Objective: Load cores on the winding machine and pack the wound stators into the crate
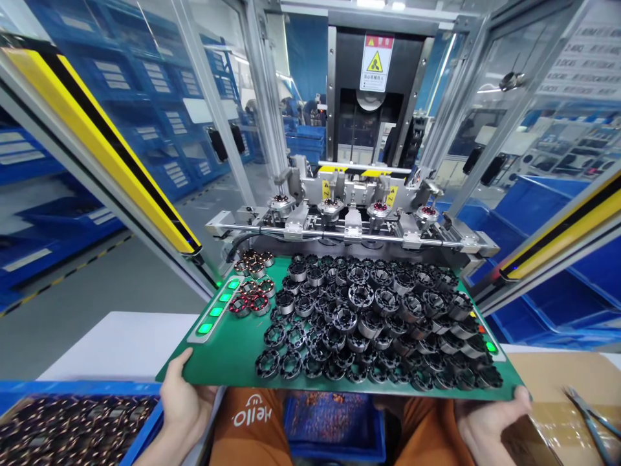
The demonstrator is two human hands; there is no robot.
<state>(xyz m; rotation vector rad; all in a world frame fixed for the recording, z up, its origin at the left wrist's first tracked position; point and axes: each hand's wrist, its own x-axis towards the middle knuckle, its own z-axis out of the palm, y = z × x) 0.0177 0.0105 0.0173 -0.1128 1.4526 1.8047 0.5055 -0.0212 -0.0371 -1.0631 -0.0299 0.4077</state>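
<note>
My left hand (183, 404) grips the front left corner of the green tabletop (218, 359), its thumb on top and its fingers underneath, partly hidden. At the front right corner, my right hand (492, 417) holds the same top, thumb near the edge and fingers mostly hidden below. Many black ring-shaped motor stators (360, 296) cover the top, stacked in layers toward the back and right. A smaller group of copper-wound stators (257, 266) lies at the left, along with red-wound stators (250, 304). Neither hand touches a stator.
Behind the top stands a winding machine (352, 217) with stators on its several stations. Yellow light-curtain posts (104, 142) flank it. A blue bin (150, 430) of wound stators is at lower left, another blue bin (334, 446) is below. Pliers (589, 414) lie on cardboard at right.
</note>
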